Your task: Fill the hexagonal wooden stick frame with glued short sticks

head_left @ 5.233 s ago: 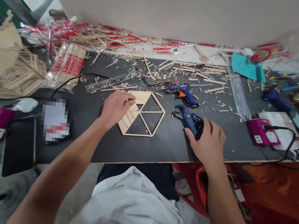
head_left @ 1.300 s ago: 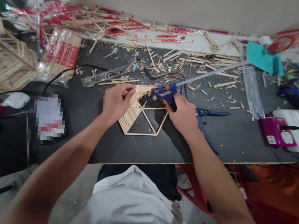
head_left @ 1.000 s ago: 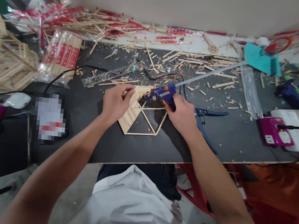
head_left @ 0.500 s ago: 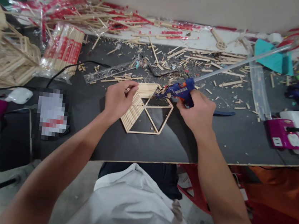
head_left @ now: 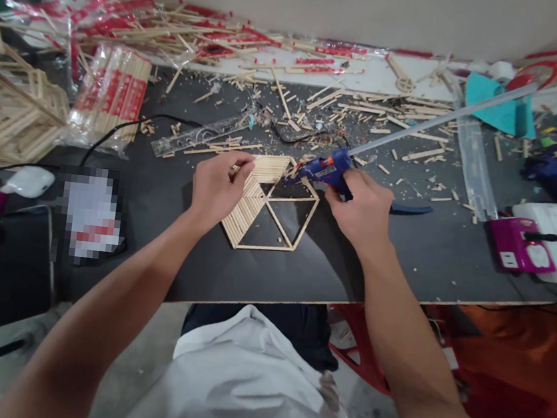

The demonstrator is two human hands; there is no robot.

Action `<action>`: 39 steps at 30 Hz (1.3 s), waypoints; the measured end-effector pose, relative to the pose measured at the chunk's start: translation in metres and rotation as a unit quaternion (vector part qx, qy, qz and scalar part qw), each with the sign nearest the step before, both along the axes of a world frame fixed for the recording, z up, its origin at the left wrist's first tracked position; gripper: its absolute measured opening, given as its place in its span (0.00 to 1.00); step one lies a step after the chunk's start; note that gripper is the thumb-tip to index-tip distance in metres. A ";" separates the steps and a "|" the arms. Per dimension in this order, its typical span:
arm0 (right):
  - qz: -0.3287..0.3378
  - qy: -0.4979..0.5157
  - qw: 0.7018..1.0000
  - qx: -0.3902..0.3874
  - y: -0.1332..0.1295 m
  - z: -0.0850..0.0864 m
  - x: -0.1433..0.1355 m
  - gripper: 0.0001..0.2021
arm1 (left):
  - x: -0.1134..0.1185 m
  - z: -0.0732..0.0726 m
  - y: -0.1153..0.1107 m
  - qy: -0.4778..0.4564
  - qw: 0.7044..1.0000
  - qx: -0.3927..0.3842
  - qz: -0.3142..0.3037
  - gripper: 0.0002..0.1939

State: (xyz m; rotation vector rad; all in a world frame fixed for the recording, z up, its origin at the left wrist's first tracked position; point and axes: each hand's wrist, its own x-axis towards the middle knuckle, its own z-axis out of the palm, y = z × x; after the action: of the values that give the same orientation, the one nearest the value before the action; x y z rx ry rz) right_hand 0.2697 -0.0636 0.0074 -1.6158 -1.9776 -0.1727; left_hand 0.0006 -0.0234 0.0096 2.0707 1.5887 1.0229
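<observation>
A flat hexagonal frame of thin wooden sticks [head_left: 278, 250] lies on the dark tabletop, divided into triangles by spokes. Rows of sticks fill its left and upper triangles; the right and lower ones are open. My left hand [head_left: 221, 186] rests over the frame's upper-left corner with thumb and fingers pinched together. Whatever is between those fingertips is hidden. In my right hand [head_left: 362, 205] is a blue hot glue gun [head_left: 330, 169], its nozzle pointing left over the frame's upper-right part. A long clear glue stick [head_left: 439, 120] juts out of the gun's back.
Stick offcuts [head_left: 319, 113] and a clear ruler [head_left: 201, 134] lie behind the frame. Wrapped stick bundles [head_left: 110, 96] and a larger stick structure [head_left: 18, 112] are at left, near a phone [head_left: 23, 267]. A purple power adapter [head_left: 520, 245] and a second blue glue gun [head_left: 556, 175] are at right.
The whole view has shifted slightly left. Both hands, the glue gun and the frame keep almost the same positions relative to each other.
</observation>
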 end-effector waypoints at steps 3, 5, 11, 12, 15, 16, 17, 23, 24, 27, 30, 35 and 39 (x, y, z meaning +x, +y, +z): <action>0.015 0.014 1.000 0.006 0.000 0.000 0.001 0.12 | 0.000 -0.002 0.000 0.000 1.000 -0.005 0.006 0.09; 0.015 0.024 1.000 0.005 0.000 0.001 0.002 0.10 | 0.001 -0.003 0.000 0.010 1.000 -0.016 0.008 0.10; -0.005 0.017 1.000 -0.011 -0.001 0.003 0.001 0.10 | 0.001 0.000 0.000 0.024 0.999 -0.024 0.010 0.10; -0.006 0.015 1.000 -0.014 -0.001 0.003 0.001 0.10 | 0.000 0.000 0.000 0.024 0.999 -0.023 0.008 0.10; -0.008 0.012 1.000 -0.022 -0.001 0.003 0.001 0.11 | 0.000 0.002 -0.001 0.023 0.999 -0.026 0.004 0.09; -0.009 0.012 1.000 -0.023 -0.001 0.003 0.001 0.11 | 0.000 0.002 -0.001 0.024 0.999 -0.027 0.004 0.09; -0.009 0.012 1.000 -0.023 0.000 0.003 0.001 0.11 | 0.000 0.002 -0.001 0.025 0.999 -0.028 0.004 0.09; 0.001 0.014 1.000 -0.023 0.000 0.003 0.002 0.11 | -0.001 0.000 -0.001 0.029 0.999 -0.024 -0.001 0.10; 0.000 0.013 1.000 -0.023 0.000 0.003 0.002 0.10 | -0.001 0.000 -0.001 0.028 0.999 -0.023 -0.002 0.10; -0.011 0.007 1.000 -0.029 0.000 0.003 0.004 0.10 | -0.001 -0.001 0.000 0.025 0.999 -0.024 -0.004 0.10; -0.014 0.008 0.999 -0.029 0.001 0.002 0.005 0.09 | -0.001 0.000 0.000 0.029 0.999 -0.025 -0.007 0.10; -0.020 0.011 0.999 -0.022 0.000 0.002 0.005 0.08 | -0.001 0.000 0.000 0.034 0.999 -0.026 -0.007 0.10; -0.071 0.013 0.997 0.007 0.002 0.002 0.012 0.06 | -0.002 0.000 0.001 0.028 0.999 -0.026 -0.014 0.11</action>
State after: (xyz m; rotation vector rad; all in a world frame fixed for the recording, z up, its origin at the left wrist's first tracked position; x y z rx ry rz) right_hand 0.2816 -0.0617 0.0093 -1.7407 -1.8390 -0.2181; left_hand -0.0018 -0.0224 0.0096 2.0979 1.5900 0.9116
